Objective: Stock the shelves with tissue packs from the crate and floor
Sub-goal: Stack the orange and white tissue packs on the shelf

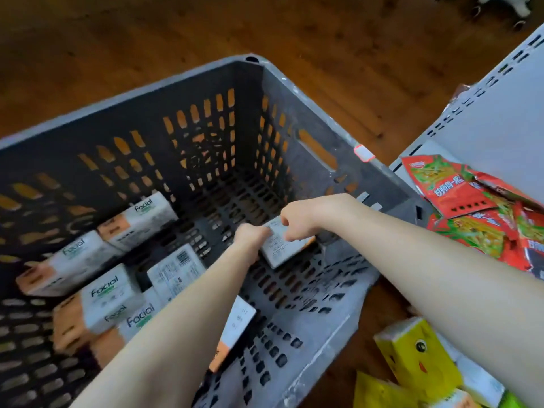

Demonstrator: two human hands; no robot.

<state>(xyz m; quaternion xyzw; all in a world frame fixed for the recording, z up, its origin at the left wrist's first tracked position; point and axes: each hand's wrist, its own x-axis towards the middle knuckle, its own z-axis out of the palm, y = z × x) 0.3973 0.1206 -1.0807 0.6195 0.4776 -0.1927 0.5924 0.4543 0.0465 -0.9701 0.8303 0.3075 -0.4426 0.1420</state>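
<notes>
Yellow packs (418, 359) partly beyond bottom edge

One grey crate (188, 95). Inside the crate, at least seven white-and-orange tissue packs (176, 269), quick count. Right of the crate, roughly four red snack bags (453, 189). Off its near right corner, about three yellow packs (418, 354). Two hands inside: left hand (251, 235), right hand (297, 219).

Soft, flat light casts only faint shadows inside the grey crate (294, 92), the wooden floor (117, 39) darkens toward the top corners, wide-angle distortion bows the crate's rim, and motion blur softens the left hand (250, 235), the right hand (297, 220) and the tissue pack (282, 248) between them.
</notes>
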